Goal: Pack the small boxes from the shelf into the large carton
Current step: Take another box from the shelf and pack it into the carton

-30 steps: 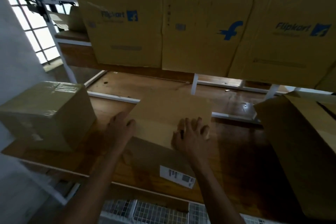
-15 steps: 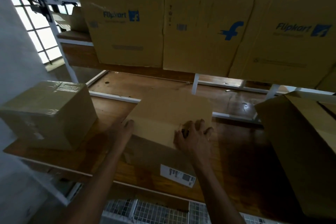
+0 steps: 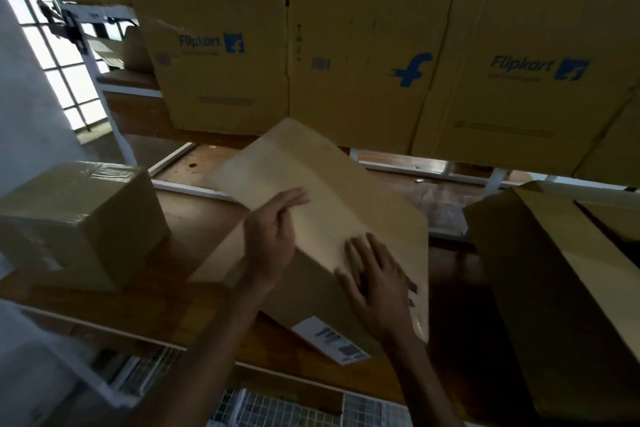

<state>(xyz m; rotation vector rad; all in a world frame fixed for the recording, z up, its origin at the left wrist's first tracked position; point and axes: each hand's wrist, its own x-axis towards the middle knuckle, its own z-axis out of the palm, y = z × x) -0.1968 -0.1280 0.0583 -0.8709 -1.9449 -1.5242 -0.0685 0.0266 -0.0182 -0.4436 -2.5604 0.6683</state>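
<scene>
The box [image 3: 322, 218] sits on the wooden shelf [image 3: 180, 291], tipped up on one side, right of the taped box [image 3: 79, 222] and left of the open carton [image 3: 561, 274]. The left hand [image 3: 272, 246] and right hand [image 3: 375, 282] lie flat on its smooth brown top with fingers spread, so neither grip is closed around it. I think the slick cardboard could slide out from under flat palms and drop back down, since nothing is hooked under an edge.
</scene>
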